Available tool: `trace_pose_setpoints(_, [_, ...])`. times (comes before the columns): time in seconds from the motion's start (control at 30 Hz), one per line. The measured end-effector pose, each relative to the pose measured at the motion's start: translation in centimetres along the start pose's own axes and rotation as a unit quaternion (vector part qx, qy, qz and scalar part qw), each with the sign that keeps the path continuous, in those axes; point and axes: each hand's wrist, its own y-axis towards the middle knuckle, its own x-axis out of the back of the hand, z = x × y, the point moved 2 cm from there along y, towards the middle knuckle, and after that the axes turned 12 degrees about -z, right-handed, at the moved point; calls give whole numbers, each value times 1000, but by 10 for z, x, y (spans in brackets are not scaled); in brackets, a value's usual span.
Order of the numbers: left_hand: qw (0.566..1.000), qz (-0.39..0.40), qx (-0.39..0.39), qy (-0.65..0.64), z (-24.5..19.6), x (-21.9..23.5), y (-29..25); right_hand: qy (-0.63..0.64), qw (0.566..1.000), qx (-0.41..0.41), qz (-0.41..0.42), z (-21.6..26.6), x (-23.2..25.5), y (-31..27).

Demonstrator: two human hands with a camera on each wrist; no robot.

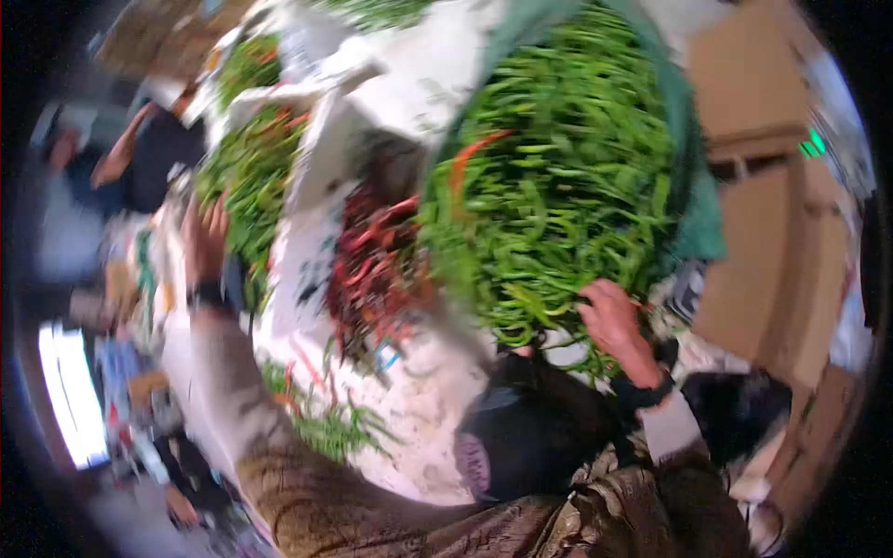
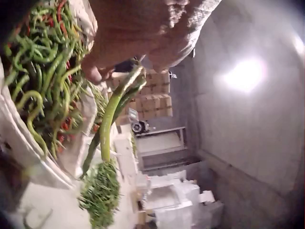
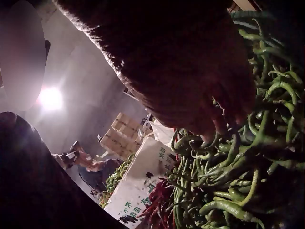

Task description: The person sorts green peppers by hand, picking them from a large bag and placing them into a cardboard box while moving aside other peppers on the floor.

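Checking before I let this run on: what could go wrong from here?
Two long green peppers at the left hand could drop outside the white box beside it. The right hand, at the near edge of the green pepper heap, might nudge some over. A red pepper lying among the green ones could be overlooked.

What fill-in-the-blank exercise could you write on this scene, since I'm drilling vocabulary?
The right hand touches a heap of mostly ____ peppers.
Beside that heap lies a smaller pile of dark ____ peppers.
Of the two hands, the one nearer the brown cardboard is the ____ hand.

Missing words: green; red; right.
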Motion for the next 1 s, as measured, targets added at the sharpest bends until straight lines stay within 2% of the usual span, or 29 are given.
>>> trace_pose_setpoints(0.03, [999, 12, 40, 21, 28, 16, 6, -20, 1000, 9, 4, -5, -6, -5])
trace_pose_setpoints(0.07, [995, -19, 98, -29, 53, -1, -18, -16, 997, -49, 63, -33, -37, -28])
trace_pose_setpoints(0.1, [992, 11, 121, 17, 80, -42, -42, -38, 974, -161, 152, -46, -56, -37])
trace_pose_setpoints(0.13, [989, 32, 126, 64, 100, -72, -66, -40, 976, -136, 167, -15, -15, -16])
trace_pose_setpoints(0.17, [970, 103, 59, 210, 136, -78, -78, -81, 996, 0, 48, 3, 16, -19])
trace_pose_setpoints(0.2, [952, 184, -19, 245, 148, -107, -113, -66, 976, -96, 184, 12, 35, -8])
trace_pose_setpoints(0.23, [966, 73, 228, 95, 143, -153, -152, 20, 986, -134, 94, 25, 61, -10])
trace_pose_setpoints(0.27, [953, 149, 263, 1, 175, -161, -156, -1, 997, -35, 73, 33, 82, -16])
trace_pose_setpoints(0.3, [954, 169, 246, 27, 185, -188, -169, -23, 996, 62, 57, 40, 101, -26])
trace_pose_setpoints(0.33, [954, 171, 247, 25, 190, -220, -181, -32, 997, 54, 49, 46, 119, -33])
trace_pose_setpoints(0.37, [954, 167, 247, 24, 187, -256, -196, 18, 1000, 12, 18, 52, 139, -39])
trace_pose_setpoints(0.43, [941, 262, 211, 46, 161, -345, -232, 95, 993, -70, -17, 57, 178, -50])
trace_pose_setpoints(0.5, [909, 379, 86, 152, 127, -435, -263, 97, 993, -67, 20, 62, 220, -52])
trace_pose_setpoints(0.57, [895, 430, 60, 107, 123, -511, -291, 106, 992, -73, 6, 62, 242, -62])
trace_pose_setpoints(0.63, [876, 464, -21, 131, 130, -585, -308, 122, 989, -77, 11, 58, 265, -65])
trace_pose_setpoints(0.7, [870, 478, -20, 119, 133, -653, -331, 133, 988, -75, 31, 51, 282, -68])
trace_pose_setpoints(0.73, [857, 483, -121, 136, 150, -691, -328, 177, 982, -61, 5, 43, 286, -70])
trace_pose_setpoints(0.77, [832, 485, -221, 154, 168, -723, -326, 192, 978, -80, 15, 38, 295, -74])
trace_pose_setpoints(0.83, [821, 492, -207, 202, 166, -766, -345, 223, 970, -96, 6, 23, 308, -81])
trace_pose_setpoints(0.87, [810, 497, -188, 247, 168, -784, -352, 225, 969, -95, -34, 16, 316, -84])
trace_pose_setpoints(0.9, [807, 499, -188, 255, 169, -800, -359, 233, 967, -96, -37, 10, 320, -88])
trace_pose_setpoints(0.97, [792, 503, -176, 298, 178, -830, -368, 308, 934, -143, -114, -4, 329, -96])
trace_pose_setpoints(1.0, [798, 441, -244, 329, 183, -841, -376, 324, 923, -155, -136, -8, 333, -97])
